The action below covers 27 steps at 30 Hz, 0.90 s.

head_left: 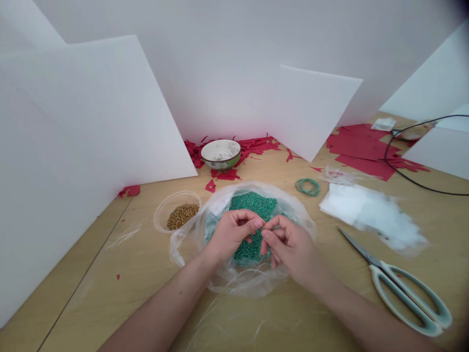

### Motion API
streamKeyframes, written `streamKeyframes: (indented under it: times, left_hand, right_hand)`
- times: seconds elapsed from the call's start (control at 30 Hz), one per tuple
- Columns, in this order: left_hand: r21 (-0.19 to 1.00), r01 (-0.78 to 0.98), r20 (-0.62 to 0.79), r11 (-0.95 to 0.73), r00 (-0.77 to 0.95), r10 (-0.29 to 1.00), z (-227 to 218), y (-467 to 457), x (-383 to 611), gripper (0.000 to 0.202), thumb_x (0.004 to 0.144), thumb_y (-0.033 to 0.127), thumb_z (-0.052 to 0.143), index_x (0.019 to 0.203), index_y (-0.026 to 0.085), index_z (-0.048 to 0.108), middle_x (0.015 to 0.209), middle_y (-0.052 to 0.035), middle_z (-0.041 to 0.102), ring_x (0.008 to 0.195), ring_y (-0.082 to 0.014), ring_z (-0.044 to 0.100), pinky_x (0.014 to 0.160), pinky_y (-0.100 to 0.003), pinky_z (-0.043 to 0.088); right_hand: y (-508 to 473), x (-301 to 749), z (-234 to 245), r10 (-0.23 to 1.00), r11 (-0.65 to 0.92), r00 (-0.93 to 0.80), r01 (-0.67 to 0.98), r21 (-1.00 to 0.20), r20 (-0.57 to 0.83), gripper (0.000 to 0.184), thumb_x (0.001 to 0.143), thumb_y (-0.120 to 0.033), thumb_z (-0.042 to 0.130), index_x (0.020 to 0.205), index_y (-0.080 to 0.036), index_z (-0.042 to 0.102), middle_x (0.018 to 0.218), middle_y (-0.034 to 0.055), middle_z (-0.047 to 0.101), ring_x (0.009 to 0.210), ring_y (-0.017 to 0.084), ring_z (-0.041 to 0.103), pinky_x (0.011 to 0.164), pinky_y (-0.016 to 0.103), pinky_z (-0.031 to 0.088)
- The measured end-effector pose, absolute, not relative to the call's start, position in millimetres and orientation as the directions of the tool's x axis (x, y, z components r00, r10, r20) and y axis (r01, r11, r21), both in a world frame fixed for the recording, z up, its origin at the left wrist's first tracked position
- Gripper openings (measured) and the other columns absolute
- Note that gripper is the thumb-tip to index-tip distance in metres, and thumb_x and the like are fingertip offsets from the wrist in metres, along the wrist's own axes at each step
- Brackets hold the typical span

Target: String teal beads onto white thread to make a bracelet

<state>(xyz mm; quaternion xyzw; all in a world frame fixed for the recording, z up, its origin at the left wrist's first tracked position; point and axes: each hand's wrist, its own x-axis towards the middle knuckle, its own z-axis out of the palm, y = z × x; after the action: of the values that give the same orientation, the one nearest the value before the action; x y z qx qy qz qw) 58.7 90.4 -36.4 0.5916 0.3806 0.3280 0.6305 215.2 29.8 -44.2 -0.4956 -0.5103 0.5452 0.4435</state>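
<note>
Green beads (252, 205): loose heap in a clear plastic bag (190, 244), directly beneath both hands on a wooden table (91, 293).
Left hand (232, 234): fingers curled, closed toward the right hand above the heap; grasp cannot be confirmed.
Right hand (293, 252): fingers curled, tips meeting those of the left hand; grasp cannot be confirmed.
Handling: a light fingertip pinch suits items this small; working low over the open bag keeps dropped beads inside it.
Left of bag: clear plastic tub (176, 201) holding gold-brown beads (182, 216).
Right of bag: ring of green beads (308, 187), white crumpled sheet (370, 215), scissors (401, 296) with pale green handles.
Far edge: ceramic bowl (221, 154), red paper scraps (362, 151).
Hidden: the fingers cover the pinch point; any fine thread there is too thin to make out. The heap's centre is also covered.
</note>
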Motion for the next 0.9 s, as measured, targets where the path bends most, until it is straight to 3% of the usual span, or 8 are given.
streamKeyframes:
  times: [0.13,0.23,0.37,0.5,0.6,0.67,0.77,0.9]
  left_hand:
    - [0.986,0.138,0.018,-0.091,0.458,0.889,-33.3,93.8,55.0,0.015,0.081,0.032,0.068,0.078,0.018,0.072,0.089,-0.0049,0.065,0.084,-0.0169,0.058,0.077,-0.03,0.048]
    - [0.942,0.235,0.119,-0.239,0.433,0.894,-27.7,95.3,50.7,0.013,0.08,0.026,0.07,0.092,0.023,0.075,0.107,-0.0055,0.064,0.104,-0.0206,0.057,0.098,-0.036,0.041]
    - [0.926,0.234,0.175,-0.296,0.428,0.887,-20.2,92.6,49.3,0.02,0.084,0.028,0.066,0.102,0.023,0.074,0.111,-0.0065,0.065,0.101,-0.0192,0.059,0.092,-0.033,0.045]
    - [0.998,0.01,0.048,-0.06,0.474,0.879,-20.9,85.4,56.8,0.016,0.082,0.032,0.068,0.086,0.017,0.073,0.083,-0.0043,0.067,0.078,-0.0163,0.063,0.075,-0.03,0.049]
    - [0.994,-0.074,-0.022,0.078,0.57,0.821,-25.0,79.9,63.0,0.022,0.086,0.037,0.062,0.085,0.016,0.066,0.061,0.0017,0.056,0.059,-0.0157,0.061,0.062,-0.031,0.05]
    - [0.987,-0.097,-0.043,0.128,0.611,0.79,-26.5,78.2,64.3,0.024,0.087,0.04,0.06,0.084,0.017,0.063,0.057,0.0039,0.051,0.057,-0.0163,0.061,0.06,-0.031,0.05]
    - [0.993,-0.076,-0.032,0.094,0.587,0.809,-23.5,79.8,60.6,0.021,0.084,0.037,0.065,0.08,0.016,0.063,0.065,0.0018,0.055,0.065,-0.0136,0.059,0.067,-0.028,0.047]
    - [0.97,0.139,0.094,-0.198,0.538,0.838,-11.6,82.8,52.9,0.016,0.085,0.028,0.064,0.075,0.016,0.066,0.087,-0.0026,0.062,0.085,-0.0144,0.057,0.083,-0.028,0.042]
  right_hand:
    - [33.7,216.1,-44.3,0.997,-0.042,-0.064,-0.036,-0.998,-0.04,0.025,0.091,-0.044,0.057,0.087,-0.021,0.048,0.065,-0.0034,0.064,0.044,0.008,0.05,0.047,0.023,0.048]
    - [36.4,217.7,-41.8,0.999,-0.034,-0.043,-0.048,-0.998,-0.031,0.028,0.089,-0.046,0.058,0.086,-0.021,0.049,0.066,-0.0027,0.064,0.046,0.008,0.05,0.049,0.023,0.05]
    - [36.7,216.8,-40.5,0.999,-0.033,-0.044,-0.058,-0.998,-0.031,0.029,0.088,-0.047,0.061,0.085,-0.021,0.047,0.067,-0.0021,0.066,0.047,0.008,0.051,0.049,0.024,0.05]
    - [35.1,211.8,-39.4,0.998,-0.041,-0.053,-0.141,-0.989,-0.034,0.033,0.087,-0.046,0.063,0.089,-0.023,0.039,0.066,-0.0038,0.067,0.046,0.009,0.053,0.05,0.024,0.051]
    - [33.6,209.7,-37.4,0.998,-0.024,-0.062,-0.176,-0.984,-0.013,0.034,0.087,-0.044,0.063,0.098,-0.024,0.038,0.065,-0.0047,0.067,0.045,0.009,0.053,0.051,0.025,0.051]
    - [32.6,210.9,-34.8,0.997,-0.012,-0.072,-0.151,-0.988,-0.001,0.036,0.089,-0.043,0.062,0.109,-0.023,0.039,0.065,-0.0042,0.068,0.049,0.011,0.056,0.055,0.027,0.053]
    - [31.9,217.2,-28.3,0.994,0.019,-0.109,0.021,-1.0,0.017,0.032,0.091,-0.041,0.059,0.115,-0.022,0.048,0.076,0.0005,0.071,0.069,0.016,0.066,0.068,0.031,0.053]
    - [33.5,226.7,-20.5,0.982,0.189,-0.051,0.263,-0.946,0.182,0.015,0.092,-0.035,0.059,0.1,-0.023,0.066,0.097,0.0036,0.07,0.092,0.019,0.064,0.082,0.033,0.048]
